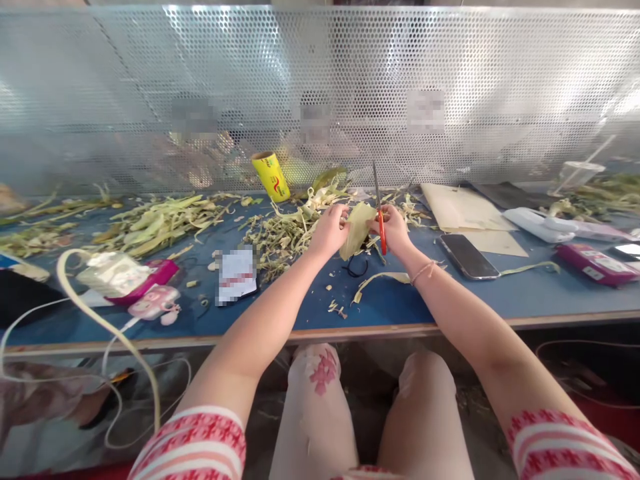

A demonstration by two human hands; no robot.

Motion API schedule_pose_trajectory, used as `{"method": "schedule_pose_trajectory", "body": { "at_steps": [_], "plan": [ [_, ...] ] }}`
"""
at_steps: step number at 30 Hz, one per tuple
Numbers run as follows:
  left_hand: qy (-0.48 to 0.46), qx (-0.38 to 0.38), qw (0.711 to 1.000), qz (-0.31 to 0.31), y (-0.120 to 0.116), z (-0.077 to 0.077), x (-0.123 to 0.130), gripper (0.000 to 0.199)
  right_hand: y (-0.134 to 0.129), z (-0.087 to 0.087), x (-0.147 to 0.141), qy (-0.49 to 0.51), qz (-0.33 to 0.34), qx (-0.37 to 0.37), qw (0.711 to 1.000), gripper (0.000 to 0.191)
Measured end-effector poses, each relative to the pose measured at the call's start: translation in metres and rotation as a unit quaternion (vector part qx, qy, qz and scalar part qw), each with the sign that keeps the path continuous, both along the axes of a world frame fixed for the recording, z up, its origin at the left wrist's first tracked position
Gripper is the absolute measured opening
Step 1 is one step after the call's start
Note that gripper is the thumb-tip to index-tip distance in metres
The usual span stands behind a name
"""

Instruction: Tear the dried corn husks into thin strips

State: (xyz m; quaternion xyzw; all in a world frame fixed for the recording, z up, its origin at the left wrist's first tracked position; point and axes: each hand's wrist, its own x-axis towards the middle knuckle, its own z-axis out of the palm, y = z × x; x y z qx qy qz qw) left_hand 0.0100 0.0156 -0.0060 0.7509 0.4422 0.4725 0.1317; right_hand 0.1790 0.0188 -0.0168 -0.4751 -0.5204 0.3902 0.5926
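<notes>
From afar, I hold a broad, papery pale-green leaf (pixel 357 233) inside the blue table's (pixel 375 315) near edge, left fingers (pixel 340 237) clamped on it, right fingers (pixel 391 217) around red-handled metal scissors (pixel 383 233): likely light, tearable, best edge-pinched.

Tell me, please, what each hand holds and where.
Left hand: flat, greenish leaf, by its left edge. Right hand: red-handled metal scissors, by the handles, and apparently the leaf's right edge.
</notes>
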Motion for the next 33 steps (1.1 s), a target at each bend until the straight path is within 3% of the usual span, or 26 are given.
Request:
{"method": "schedule_pose_trajectory", "body": {
  "at_steps": [3,8,13,18,23,27,30,33],
  "plan": [
    [0.070,0.057,0.996,-0.002,0.004,-0.003,-0.005,0.036,-0.002,-0.001,-0.002,0.022,0.016,-0.022,0.999,0.047],
    [0.146,0.086,0.986,-0.002,0.010,-0.006,-0.011,0.033,-0.007,-0.001,-0.007,0.052,0.068,-0.043,0.995,0.052],
    [0.162,0.092,0.982,-0.027,0.012,-0.005,-0.015,0.022,-0.011,0.000,-0.017,0.051,0.089,-0.040,0.994,0.052],
    [0.158,0.067,0.985,-0.011,0.008,-0.004,-0.014,0.017,-0.018,0.002,-0.021,0.027,0.123,-0.032,0.991,0.051],
    [0.053,0.019,0.998,-0.006,0.015,-0.003,-0.014,0.014,-0.019,0.003,-0.020,0.006,0.118,-0.029,0.993,0.050],
    [-0.073,-0.088,0.993,0.005,0.022,-0.001,-0.012,0.008,-0.013,-0.001,-0.014,0.006,0.110,-0.018,0.994,0.050],
    [-0.171,-0.194,0.966,-0.007,0.021,0.002,-0.009,0.007,-0.013,-0.002,-0.013,0.003,0.134,0.004,0.991,0.051],
    [-0.280,-0.281,0.917,-0.042,0.014,0.007,-0.004,0.007,-0.015,0.001,-0.016,-0.019,0.159,0.017,0.987,0.051]
  ]
}}
